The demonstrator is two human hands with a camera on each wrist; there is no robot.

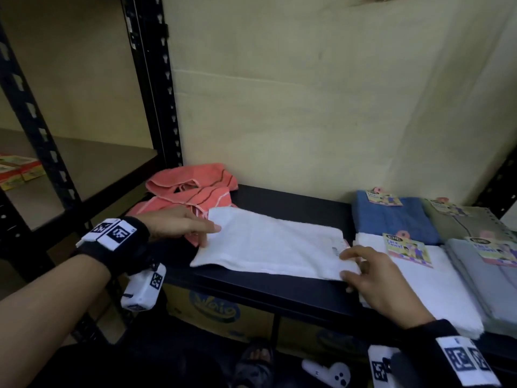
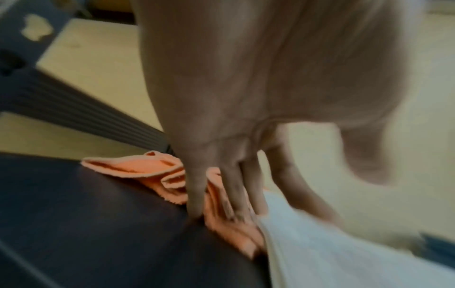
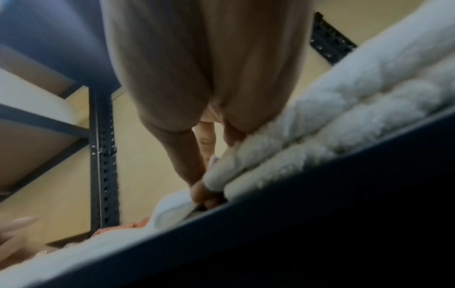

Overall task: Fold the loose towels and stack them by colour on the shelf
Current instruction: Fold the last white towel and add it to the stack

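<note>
A folded white towel (image 1: 268, 247) lies flat across the middle of the black shelf (image 1: 293, 203). My left hand (image 1: 212, 233) is at its left end, with straight fingers (image 2: 197, 194) touching the towel's edge and the coral cloth beside it; the thumb hangs free. My right hand (image 1: 347, 266) is at the right end, where thumb and fingertips (image 3: 199, 191) pinch the white towel's (image 3: 172, 210) edge. Loose coral towels (image 1: 193, 186) with dark stripes lie crumpled at the back left. Folded stacks stand at the right: white (image 1: 419, 289), blue (image 1: 391, 219), grey (image 1: 475, 284) and olive (image 1: 464, 219).
A black slotted upright (image 1: 156, 93) rises behind the coral towels. A second shelf unit on the left holds colourful boxes (image 1: 16, 170). Cardboard boxes (image 1: 215, 309) sit under the shelf. On the floor are a white controller (image 1: 330, 372) and a sandalled foot (image 1: 257, 359).
</note>
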